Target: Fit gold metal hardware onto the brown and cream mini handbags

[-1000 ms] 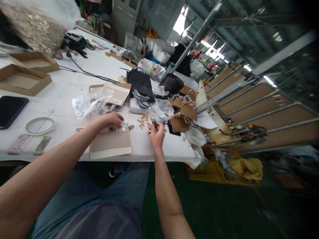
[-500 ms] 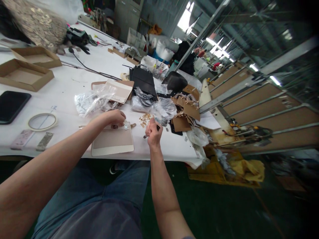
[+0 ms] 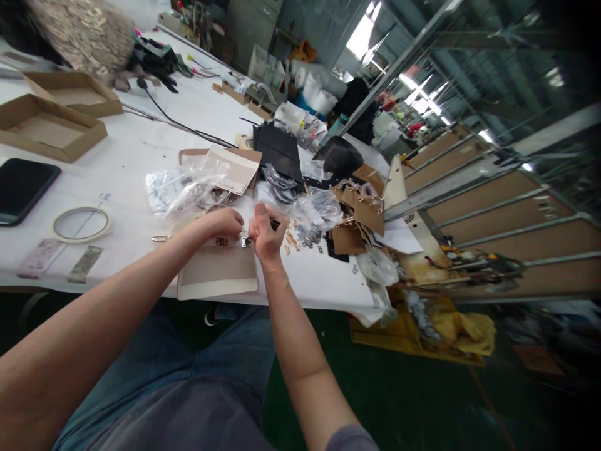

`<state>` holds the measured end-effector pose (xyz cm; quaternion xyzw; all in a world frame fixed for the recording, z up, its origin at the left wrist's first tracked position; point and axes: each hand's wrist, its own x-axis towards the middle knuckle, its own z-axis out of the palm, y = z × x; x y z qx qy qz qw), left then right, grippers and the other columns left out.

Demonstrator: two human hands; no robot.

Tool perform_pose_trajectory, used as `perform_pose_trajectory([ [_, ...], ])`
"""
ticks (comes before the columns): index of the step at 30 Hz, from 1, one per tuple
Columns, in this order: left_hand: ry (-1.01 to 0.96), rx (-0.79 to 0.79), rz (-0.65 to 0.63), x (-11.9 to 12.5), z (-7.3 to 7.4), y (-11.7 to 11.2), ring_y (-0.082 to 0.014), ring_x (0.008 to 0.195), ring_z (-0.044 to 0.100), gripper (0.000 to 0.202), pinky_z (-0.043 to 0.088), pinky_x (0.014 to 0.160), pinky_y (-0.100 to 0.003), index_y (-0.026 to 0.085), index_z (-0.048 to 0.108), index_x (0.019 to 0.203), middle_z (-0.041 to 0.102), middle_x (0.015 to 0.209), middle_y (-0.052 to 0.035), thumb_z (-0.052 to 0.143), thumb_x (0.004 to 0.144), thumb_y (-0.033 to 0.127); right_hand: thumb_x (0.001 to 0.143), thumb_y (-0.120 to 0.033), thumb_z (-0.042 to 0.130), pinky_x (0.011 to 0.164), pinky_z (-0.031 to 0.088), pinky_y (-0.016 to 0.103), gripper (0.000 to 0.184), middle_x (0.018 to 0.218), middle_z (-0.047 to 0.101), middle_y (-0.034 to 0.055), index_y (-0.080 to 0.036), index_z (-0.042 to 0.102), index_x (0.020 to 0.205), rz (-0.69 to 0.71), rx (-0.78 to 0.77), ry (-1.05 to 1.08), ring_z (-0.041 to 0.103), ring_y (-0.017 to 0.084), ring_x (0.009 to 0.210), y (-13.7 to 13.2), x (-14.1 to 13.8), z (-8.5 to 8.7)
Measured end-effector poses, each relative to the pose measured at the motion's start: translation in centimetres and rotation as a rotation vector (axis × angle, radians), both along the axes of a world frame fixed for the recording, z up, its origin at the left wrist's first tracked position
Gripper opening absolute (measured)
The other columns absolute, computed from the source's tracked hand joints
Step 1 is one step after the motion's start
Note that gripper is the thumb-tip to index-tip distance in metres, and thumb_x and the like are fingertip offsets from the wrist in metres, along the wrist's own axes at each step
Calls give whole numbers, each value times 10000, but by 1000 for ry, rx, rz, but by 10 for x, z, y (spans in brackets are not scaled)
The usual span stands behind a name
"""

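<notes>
A beige flat panel (image 3: 218, 272), resembling a bag flap, lies at the table's front edge with small metal plates (image 3: 222, 242) along its far strip. My left hand (image 3: 228, 222) is closed on that far edge, its fingertips mostly hidden. Just to its right, my right hand (image 3: 267, 233) is wrapped round a slim tool with a dark handle end (image 3: 275, 223); its kind is unclear. The tool's low end meets the metal fitting (image 3: 246, 241) at the panel's right corner. Loose gold-coloured fittings (image 3: 292, 238) are scattered right of my right hand.
Behind my hands lie clear plastic bags (image 3: 185, 188), black sheets (image 3: 279, 153) and brown pieces with metal fittings (image 3: 361, 216). Leftward are a tape roll (image 3: 81, 225), a black phone-like slab (image 3: 25, 191) and shallow cardboard boxes (image 3: 51, 128). A metal rack (image 3: 498, 207) stands at right.
My right hand has moved left with the tool, from beside the gold-coloured fittings to the panel's right corner. My left hand stays on the panel. The view has shifted slightly.
</notes>
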<state>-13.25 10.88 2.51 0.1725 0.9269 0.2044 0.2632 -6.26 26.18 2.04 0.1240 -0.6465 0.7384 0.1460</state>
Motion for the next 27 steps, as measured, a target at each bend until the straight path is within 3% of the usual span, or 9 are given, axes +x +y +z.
perform_pose_trajectory([
  [4, 7, 68, 46, 4, 0, -2, -296, 984, 780, 448, 573, 892, -319, 232, 911, 1153, 875, 1086, -96, 809, 723, 306, 1082, -760, 790, 470, 247, 305, 734, 581, 337, -79, -269, 395, 706, 25, -27, -30, 333, 112, 468, -5, -5, -5],
  [10, 5, 137, 84, 9, 3, -6, -299, 945, 777, 399, 565, 873, -329, 230, 899, 1081, 858, 1016, -105, 810, 696, 291, 1007, -811, 849, 509, 312, 295, 699, 619, 452, -58, -256, 515, 746, 21, 76, -37, 381, 120, 531, -5, -3, 1],
  [20, 23, 149, 59, 6, -5, -10, -301, 1000, 802, 425, 582, 865, -301, 254, 913, 1112, 886, 1092, -96, 823, 699, 303, 1117, -781, 721, 491, 302, 327, 786, 555, 421, -34, -258, 420, 614, -138, 115, -34, 393, 127, 489, -20, -4, -10],
  [27, 44, 139, 102, 13, -5, -9, -319, 945, 818, 624, 594, 845, -338, 274, 905, 1290, 879, 1038, -84, 868, 668, 296, 1102, -737, 775, 467, 253, 330, 782, 568, 336, -54, -264, 383, 617, -102, -49, -41, 340, 117, 462, -17, -6, -15],
])
